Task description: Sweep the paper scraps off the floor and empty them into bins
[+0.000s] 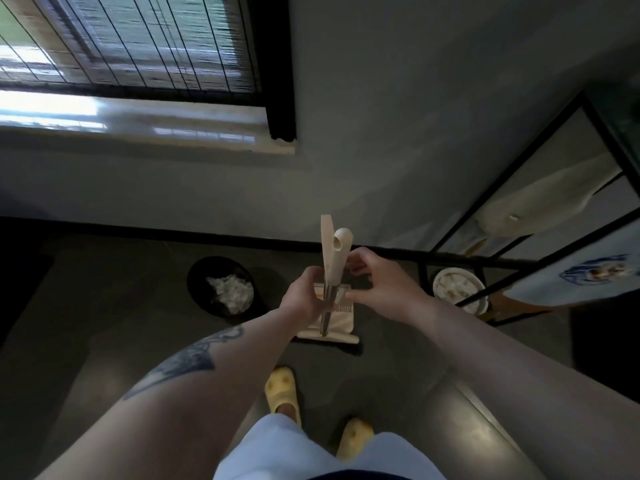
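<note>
Against the dark floor on the left, a black bin already holds a heap of white paper scraps, and just right of it the left hand is curled around the metal shaft of the broom-and-dustpan set, which stands upright on the floor. To its right the right hand is relaxed, fingertips only brushing the cream handles, while a white bin sits under the black rack. Judging by looks, the plastic set is light, stiff and a little slick, best gripped high on the handles.
</note>
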`<state>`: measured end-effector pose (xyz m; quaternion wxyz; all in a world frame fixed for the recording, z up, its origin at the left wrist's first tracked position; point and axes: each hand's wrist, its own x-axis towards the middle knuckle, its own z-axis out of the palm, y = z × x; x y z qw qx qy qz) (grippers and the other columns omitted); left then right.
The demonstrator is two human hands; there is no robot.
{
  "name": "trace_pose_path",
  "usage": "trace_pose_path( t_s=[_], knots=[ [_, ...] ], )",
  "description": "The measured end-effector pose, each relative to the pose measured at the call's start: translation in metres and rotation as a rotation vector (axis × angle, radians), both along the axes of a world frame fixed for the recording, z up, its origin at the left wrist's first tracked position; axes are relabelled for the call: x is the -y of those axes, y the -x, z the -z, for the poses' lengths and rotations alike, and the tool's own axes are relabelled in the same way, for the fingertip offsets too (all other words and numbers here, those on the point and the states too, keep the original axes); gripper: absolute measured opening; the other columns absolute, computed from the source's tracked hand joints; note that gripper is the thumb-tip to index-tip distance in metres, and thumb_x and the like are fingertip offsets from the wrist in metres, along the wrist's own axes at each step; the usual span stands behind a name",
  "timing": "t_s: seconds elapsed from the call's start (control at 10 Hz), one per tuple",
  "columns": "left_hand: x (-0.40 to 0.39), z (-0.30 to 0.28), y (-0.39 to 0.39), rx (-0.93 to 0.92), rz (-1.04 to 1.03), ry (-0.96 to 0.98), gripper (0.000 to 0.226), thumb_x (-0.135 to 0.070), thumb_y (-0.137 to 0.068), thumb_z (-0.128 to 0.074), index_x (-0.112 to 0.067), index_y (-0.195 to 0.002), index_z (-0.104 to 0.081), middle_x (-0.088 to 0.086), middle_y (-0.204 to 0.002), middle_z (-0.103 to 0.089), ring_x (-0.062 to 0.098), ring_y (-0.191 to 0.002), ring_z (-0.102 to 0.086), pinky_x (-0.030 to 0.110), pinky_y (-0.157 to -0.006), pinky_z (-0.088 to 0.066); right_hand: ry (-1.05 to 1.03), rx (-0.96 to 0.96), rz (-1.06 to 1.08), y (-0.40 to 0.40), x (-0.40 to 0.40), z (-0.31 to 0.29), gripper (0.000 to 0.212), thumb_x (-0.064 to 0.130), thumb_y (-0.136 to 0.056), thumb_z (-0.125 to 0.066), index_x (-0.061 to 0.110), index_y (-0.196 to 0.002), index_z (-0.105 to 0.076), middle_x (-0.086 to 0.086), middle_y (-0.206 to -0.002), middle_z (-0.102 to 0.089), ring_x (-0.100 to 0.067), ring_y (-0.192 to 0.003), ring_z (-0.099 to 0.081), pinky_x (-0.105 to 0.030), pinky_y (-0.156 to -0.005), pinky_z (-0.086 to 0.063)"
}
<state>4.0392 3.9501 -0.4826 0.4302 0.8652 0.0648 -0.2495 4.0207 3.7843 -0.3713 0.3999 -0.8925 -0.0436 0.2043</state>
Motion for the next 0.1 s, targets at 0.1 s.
trace_pose_path(
  t_s=[0.1],
  knots=[
    [-0.0024,-0.0063,0.006,-0.002,-0.048,0.009,0.081,-0.013,-0.073,-0.086,-0.023,-0.142,-0.043,-0.001,-0.138,-0.056,0.022,-0.13,-0.052,0.041,-0.104,-0.049,0.017,-0.028,0.005,0.004,0.0019,-0.0088,0.052,0.026,-0.08,-0.075,0.029,-0.126,-0.049,0.013,-0.123,-0.054,-0.006,-0.117,-0.05,-0.026,-0.096,-0.044]
  ],
)
